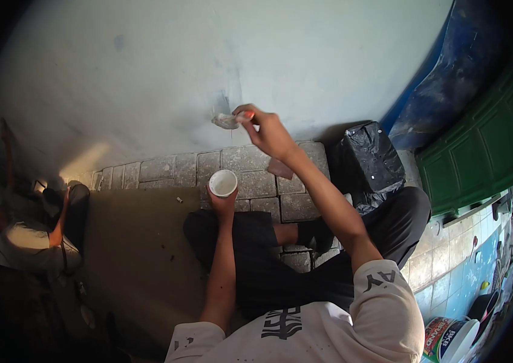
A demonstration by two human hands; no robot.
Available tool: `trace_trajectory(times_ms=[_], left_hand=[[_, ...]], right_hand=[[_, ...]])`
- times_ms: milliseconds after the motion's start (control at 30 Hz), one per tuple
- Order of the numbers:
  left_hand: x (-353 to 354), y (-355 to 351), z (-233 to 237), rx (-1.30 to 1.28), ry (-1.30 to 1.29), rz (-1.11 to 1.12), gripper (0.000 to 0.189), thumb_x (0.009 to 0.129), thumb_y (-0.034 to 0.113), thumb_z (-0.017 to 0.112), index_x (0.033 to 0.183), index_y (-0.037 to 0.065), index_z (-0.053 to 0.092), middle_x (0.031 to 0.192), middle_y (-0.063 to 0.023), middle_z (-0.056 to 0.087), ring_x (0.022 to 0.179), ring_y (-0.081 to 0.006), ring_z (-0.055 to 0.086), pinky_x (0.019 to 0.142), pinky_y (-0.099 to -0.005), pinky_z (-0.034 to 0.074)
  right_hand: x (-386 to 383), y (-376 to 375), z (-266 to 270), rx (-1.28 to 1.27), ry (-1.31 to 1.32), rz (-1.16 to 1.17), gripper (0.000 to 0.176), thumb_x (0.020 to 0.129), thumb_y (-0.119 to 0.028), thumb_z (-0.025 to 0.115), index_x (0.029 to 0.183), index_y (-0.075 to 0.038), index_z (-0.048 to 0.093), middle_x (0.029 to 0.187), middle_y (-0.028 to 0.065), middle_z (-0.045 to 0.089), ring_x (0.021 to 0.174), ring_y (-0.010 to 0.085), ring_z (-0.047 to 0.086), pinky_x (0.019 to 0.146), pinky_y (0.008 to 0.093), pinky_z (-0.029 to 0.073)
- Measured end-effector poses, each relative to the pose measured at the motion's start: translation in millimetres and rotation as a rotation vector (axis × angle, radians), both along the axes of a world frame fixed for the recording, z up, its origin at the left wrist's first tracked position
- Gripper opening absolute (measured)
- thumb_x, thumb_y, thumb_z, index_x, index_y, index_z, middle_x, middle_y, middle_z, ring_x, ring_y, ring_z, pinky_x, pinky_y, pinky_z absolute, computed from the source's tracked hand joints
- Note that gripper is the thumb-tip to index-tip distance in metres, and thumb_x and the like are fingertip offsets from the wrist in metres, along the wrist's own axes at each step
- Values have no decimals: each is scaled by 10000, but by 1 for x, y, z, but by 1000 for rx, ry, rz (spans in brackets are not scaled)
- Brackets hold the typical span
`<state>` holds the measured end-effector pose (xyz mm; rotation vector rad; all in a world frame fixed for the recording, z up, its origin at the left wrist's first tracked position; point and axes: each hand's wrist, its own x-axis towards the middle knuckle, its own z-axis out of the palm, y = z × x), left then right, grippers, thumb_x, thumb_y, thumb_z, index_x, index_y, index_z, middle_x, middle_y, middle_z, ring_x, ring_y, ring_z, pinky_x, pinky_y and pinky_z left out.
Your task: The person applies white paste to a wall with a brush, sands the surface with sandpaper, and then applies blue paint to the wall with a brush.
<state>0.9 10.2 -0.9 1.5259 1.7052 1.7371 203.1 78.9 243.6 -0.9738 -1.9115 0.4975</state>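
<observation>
A paintbrush (225, 121) with whitish bristles and a red-orange handle is pinched in my right hand (270, 134). Its bristles overlap the pale wall (147, 72) just below a darker grey patch (222, 100). Lower down, my left hand (223, 204) is wrapped round a white cup (222, 184), held upright above the paving. The cup's inside looks white.
Grey paving blocks (247, 158) run along the wall, with a brown mat (141, 242) on the left. Another person (32, 242) sits at far left. A black plastic-wrapped bundle (371, 160), green door (480, 145) and paint bucket (450, 340) are on the right.
</observation>
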Motion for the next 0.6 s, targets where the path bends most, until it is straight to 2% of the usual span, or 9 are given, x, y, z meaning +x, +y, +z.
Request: trace_trajectory(times_ms=[33, 67, 133, 167, 233, 367, 433, 500, 600], left_hand=[[1, 0, 3, 1, -3, 12, 715, 688, 221, 975, 1262, 31, 592, 1176, -167, 700, 1095, -354, 693, 927, -454, 545], [2, -2, 5, -1, -13, 1, 703, 694, 216, 972, 1257, 30, 594, 1170, -168, 700, 1092, -354, 693, 925, -454, 546], [2, -3, 7, -3, -25, -3, 692, 699, 212, 969, 1252, 29, 596, 1165, -169, 701, 1088, -353, 694, 923, -453, 547], [3, -3, 7, 0, -36, -22, 678, 704, 208, 967, 1245, 28, 600, 1160, -169, 702, 1082, -352, 695, 919, -453, 547], [2, -1, 7, 5, -47, -42, 665, 708, 203, 966, 1237, 27, 603, 1155, -169, 702, 1075, -351, 696, 915, -453, 548], [2, -1, 5, 3, -47, -61, 651, 707, 203, 968, 1223, 27, 611, 1146, -168, 701, 1057, -351, 697, 900, -453, 548], [1, -1, 7, 9, -40, -61, 650, 706, 203, 969, 1220, 27, 612, 1142, -168, 702, 1052, -351, 698, 896, -453, 548], [3, -5, 8, -5, -47, -82, 656, 722, 192, 961, 1245, 34, 599, 1172, -142, 701, 1087, -291, 692, 932, -415, 539], [3, -2, 9, 6, -51, -65, 640, 702, 196, 970, 1205, 27, 612, 1137, -168, 700, 1048, -349, 697, 893, -450, 548]], right_hand=[[3, 3, 7, 53, 223, -4, 246, 1055, -160, 594, 1204, 33, 623, 910, 192, 753, 872, 333, 772, 782, 400, 606], [8, 5, 14, -11, 333, -24, 193, 1031, -125, 635, 1132, 37, 659, 955, 176, 767, 902, 254, 774, 787, 360, 598], [19, 17, 9, -42, 467, -10, 198, 1045, -129, 617, 1145, 38, 651, 983, 144, 775, 920, 194, 761, 809, 344, 620], [24, 20, 7, -44, 466, -4, 198, 1045, -129, 617, 1145, 38, 651, 983, 144, 775, 920, 194, 761, 809, 344, 620], [30, 19, 9, -242, 697, 46, 219, 1058, -126, 590, 1179, 52, 631, 1024, 140, 770, 932, 186, 751, 824, 331, 650], [34, 16, 6, -347, 723, 50, 246, 1069, -135, 571, 1197, 72, 605, 1046, 181, 758, 928, 212, 754, 812, 343, 676], [32, 17, 1, -417, 733, 53, 334, 1092, -215, 554, 1232, 87, 584, 1097, 233, 744, 962, 251, 762, 838, 339, 667], [31, 16, -5, -460, 739, 31, 336, 1090, -220, 560, 1231, 83, 585, 1096, 232, 745, 954, 252, 762, 836, 340, 667], [27, 18, -14, -520, 781, -12, 335, 1085, -225, 573, 1228, 77, 588, 1097, 234, 744, 936, 254, 763, 832, 342, 668]])
